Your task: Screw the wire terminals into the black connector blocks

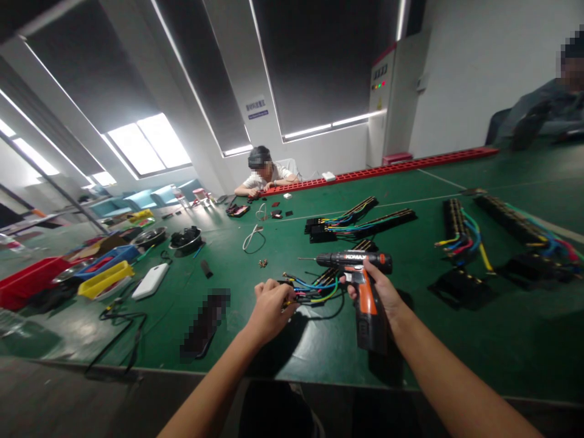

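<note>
My right hand (381,292) is wrapped round the grip of an orange and black cordless drill (365,298), its bit pointing left above the table. Below the drill lies a bundle of coloured wires (319,286) with a dark strip attached. My left hand (272,307) is closed at the left ends of these wires, fingers pinched round them; the exact piece under the fingertips is hidden. A few small brass-coloured screws (263,263) lie on the green mat beyond my left hand.
More wired black strips (360,222) lie farther back, and others (511,219) at right. A phone (205,322), white power bank (150,281), yellow tray (106,280), red bin (31,280) and metal bowl (185,240) stand at left. A person (269,173) leans on the far edge.
</note>
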Available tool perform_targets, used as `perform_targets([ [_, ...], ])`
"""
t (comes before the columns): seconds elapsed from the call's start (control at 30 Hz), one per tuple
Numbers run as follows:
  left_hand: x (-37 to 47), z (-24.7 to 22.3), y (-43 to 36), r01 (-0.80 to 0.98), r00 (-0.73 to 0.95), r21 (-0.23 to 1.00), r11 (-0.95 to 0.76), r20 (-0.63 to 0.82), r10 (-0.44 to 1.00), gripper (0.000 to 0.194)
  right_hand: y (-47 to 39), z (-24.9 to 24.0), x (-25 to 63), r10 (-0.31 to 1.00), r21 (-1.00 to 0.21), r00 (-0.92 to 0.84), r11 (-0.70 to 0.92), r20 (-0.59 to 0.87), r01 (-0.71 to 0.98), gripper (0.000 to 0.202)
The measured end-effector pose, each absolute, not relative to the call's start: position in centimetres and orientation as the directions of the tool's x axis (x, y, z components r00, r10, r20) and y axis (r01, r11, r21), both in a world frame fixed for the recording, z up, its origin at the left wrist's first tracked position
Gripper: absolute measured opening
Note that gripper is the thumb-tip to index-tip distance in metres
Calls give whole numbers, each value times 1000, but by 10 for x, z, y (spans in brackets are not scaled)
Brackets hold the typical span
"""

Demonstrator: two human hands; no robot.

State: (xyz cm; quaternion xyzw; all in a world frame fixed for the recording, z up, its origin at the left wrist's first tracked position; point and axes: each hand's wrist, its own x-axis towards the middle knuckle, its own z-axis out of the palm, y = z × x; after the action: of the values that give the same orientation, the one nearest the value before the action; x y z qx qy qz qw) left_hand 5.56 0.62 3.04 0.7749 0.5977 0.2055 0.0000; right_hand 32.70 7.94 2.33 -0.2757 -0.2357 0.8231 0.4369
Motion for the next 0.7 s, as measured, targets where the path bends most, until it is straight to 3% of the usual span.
perform_targets([
  [0.23,68,20,-8,925,164,289,-249,286,944,13,82,13,328,821,-631,-510,-542,-257,-555,49],
  [0.7,57,18,-30,850,271,421,-316,164,948,36,78,20,326,828,-631,-491,-537,-269,-560,47],
])
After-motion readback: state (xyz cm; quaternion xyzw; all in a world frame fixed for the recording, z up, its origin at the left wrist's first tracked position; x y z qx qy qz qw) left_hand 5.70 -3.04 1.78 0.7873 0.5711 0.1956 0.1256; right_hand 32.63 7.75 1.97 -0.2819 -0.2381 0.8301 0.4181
